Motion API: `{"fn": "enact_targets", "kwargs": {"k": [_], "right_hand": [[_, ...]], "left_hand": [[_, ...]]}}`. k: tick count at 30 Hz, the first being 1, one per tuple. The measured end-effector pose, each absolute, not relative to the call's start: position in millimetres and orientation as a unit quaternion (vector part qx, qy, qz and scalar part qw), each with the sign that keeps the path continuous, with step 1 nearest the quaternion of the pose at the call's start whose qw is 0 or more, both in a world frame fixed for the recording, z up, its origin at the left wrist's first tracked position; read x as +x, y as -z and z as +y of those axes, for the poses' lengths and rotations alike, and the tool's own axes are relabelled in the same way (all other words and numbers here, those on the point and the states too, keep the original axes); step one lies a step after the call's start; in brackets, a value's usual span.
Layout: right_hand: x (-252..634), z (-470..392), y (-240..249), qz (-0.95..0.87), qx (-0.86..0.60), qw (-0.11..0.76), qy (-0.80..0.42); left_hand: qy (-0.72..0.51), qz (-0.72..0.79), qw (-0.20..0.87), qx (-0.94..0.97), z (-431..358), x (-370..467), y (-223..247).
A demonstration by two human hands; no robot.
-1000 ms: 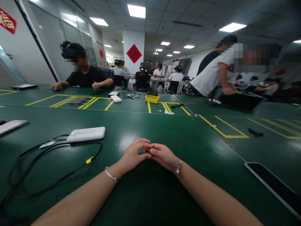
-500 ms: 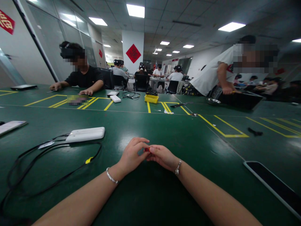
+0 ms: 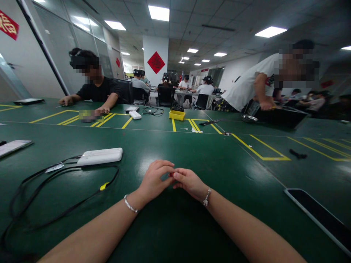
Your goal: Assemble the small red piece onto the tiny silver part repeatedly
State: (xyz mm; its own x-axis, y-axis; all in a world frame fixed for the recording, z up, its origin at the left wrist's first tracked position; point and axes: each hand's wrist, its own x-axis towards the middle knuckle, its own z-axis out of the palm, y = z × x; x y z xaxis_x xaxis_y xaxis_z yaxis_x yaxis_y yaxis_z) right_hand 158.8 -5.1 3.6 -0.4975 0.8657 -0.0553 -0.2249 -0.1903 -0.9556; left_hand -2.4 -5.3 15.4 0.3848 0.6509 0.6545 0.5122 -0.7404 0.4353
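Note:
A small red object (image 3: pixel 171 175) sits between my fingertips, mostly covered, so its kind cannot be made out. My right hand (image 3: pixel 189 181) pinches it between thumb and fingers. From the other side, my left hand (image 3: pixel 155 180) curves in with its thumb and index finger closed on the same piece. Both hands meet just above the green table (image 3: pixel 175 226), fingertips together. A white power bank (image 3: pixel 101 156) with a black cable (image 3: pixel 68 167) lies left of my left hand.
At the right edge lies a dark-screened phone (image 3: pixel 318 219). Across the table are a yellow tray (image 3: pixel 177 116) holding black cables, a smaller white power bank (image 3: pixel 135 115) and a black strip (image 3: pixel 210 122). One person (image 3: pixel 95 89) sits opposite; another (image 3: pixel 246 86) leans over a black box.
The red object is turned and more covered by my fingers; my right fingers have shifted slightly. Across the table, the seated person's hand has moved onto the blurred item.

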Motion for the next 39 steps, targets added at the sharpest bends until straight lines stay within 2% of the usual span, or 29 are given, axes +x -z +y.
{"fn": "enact_targets", "kwargs": {"k": [8,22,39], "right_hand": [[159.9,-4.5,-6.7,-0.491,-0.299,0.361,-0.734],[157.9,-5.1,-5.2,-0.498,-0.321,0.383,-0.709],[162.3,-3.7,-3.2,-0.526,-0.314,0.336,-0.715]], "left_hand": [[-0.432,0.340,0.074,0.832,-5.7,-4.0,-14.4],[-0.438,0.323,0.102,0.833,-5.4,-2.7,-15.0],[-0.425,0.325,0.137,0.833,-8.4,-1.6,-17.5]]}}
